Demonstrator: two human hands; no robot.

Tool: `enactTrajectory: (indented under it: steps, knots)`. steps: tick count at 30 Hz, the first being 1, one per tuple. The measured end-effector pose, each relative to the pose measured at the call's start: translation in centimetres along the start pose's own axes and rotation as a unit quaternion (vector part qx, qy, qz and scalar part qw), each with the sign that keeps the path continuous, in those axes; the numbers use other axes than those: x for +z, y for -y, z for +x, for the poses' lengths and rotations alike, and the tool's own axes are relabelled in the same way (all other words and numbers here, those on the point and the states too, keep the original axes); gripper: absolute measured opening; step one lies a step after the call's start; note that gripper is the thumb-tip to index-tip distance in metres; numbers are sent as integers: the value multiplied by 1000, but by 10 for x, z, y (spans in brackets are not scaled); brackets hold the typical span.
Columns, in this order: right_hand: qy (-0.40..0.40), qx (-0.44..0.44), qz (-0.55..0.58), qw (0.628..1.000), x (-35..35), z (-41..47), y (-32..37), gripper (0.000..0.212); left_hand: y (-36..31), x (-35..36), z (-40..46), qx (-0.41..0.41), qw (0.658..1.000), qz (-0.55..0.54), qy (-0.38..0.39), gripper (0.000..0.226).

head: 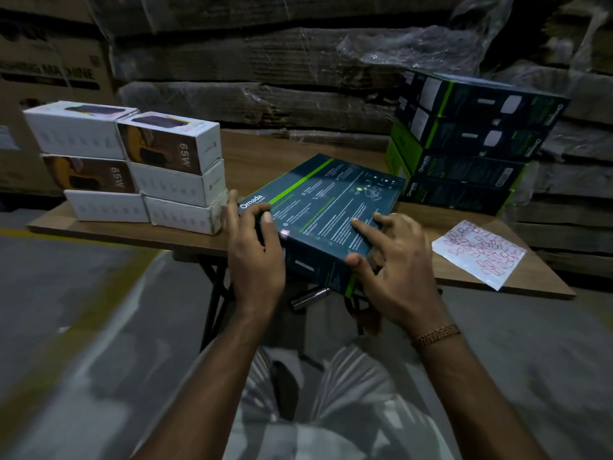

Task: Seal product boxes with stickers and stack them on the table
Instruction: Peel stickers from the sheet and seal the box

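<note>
**Box in hand at the table edge, seal apparently on**

The dark box [328, 207] lies tilted on the near edge of the table [132, 227], its near end overhanging toward the person. The left hand [257, 257] grips the near-left corner, fingers curled over the top face. The right hand [394, 270] holds the near-right corner: thumb on the side face, index finger extended and pressing on the top.

A small reddish sticker [284, 234] sits across the near edge seam, beside the left fingers. It is too small to confirm full adhesion.

Step in hand, as judged: the seal looks applied, and the box is held for pressing down or transfer.

The dark stack [471, 151] stands at the far right, well apart from the white stack [132, 167] at the left. The sticker sheet [477, 252] lies on the table right of the box.

The next move calls for a firm two-hand lift, rotation to match the dark stack, and square placement on top.
</note>
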State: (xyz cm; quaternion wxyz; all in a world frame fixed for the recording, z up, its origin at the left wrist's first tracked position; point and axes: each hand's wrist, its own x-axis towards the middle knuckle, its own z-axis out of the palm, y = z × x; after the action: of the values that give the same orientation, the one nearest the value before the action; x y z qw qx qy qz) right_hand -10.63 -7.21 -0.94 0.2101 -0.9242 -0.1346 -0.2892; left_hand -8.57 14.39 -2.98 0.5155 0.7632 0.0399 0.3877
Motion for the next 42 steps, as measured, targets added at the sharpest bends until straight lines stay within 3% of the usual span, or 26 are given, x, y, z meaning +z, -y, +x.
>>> enactTrajectory:
  steps: [3, 8, 11, 17, 21, 25, 26, 31, 34, 38, 40, 42]
  knots:
    - [-5, -20, -7, 1000, -4, -3, 1, 98, -20, 2, -18, -26, 998, -51, -38, 29]
    - [-43, -52, -26, 997, -4, -18, 18, 90, -54, 9, -66, -187, 956, -200, -110, 66]
    - [-63, -52, -15, 997, -4, -21, 21, 83, -66, 12, -77, -289, 931, -215, -51, 91]
    - [-91, -46, 91, 991, -7, -15, 10, 69, -62, 12, -71, -318, 925, -206, -17, 100]
    - [-123, 34, 128, 984, -14, -12, -22, 77, -63, 7, -61, -322, 915, -242, -32, 92]
    - [-144, 163, 170, 961, -24, -8, -72, 95, -65, 4, -36, -354, 878, -321, -17, 100]
    - [-134, 177, 176, 959, -28, -6, -83, 98, -65, 2, -30, -361, 873, -327, -4, 96]
    - [27, 163, 217, 962, -57, 2, -103, 133, -66, 0, -5, -378, 863, -329, 69, 29]
    - [3, 117, 143, 983, -59, 3, -107, 123, -66, 0, 15, -397, 862, -311, 54, 15]
    - [-123, 71, 104, 984, -49, 3, -93, 86, -55, -4, 34, -387, 839, -382, -8, 58]
    - [-161, 50, 99, 981, -45, 4, -75, 83, -58, -2, 30, -372, 834, -404, -55, 83]
    - [-187, 26, 78, 979, -41, 4, -53, 81, -63, 2, 23, -360, 830, -424, -51, 106]
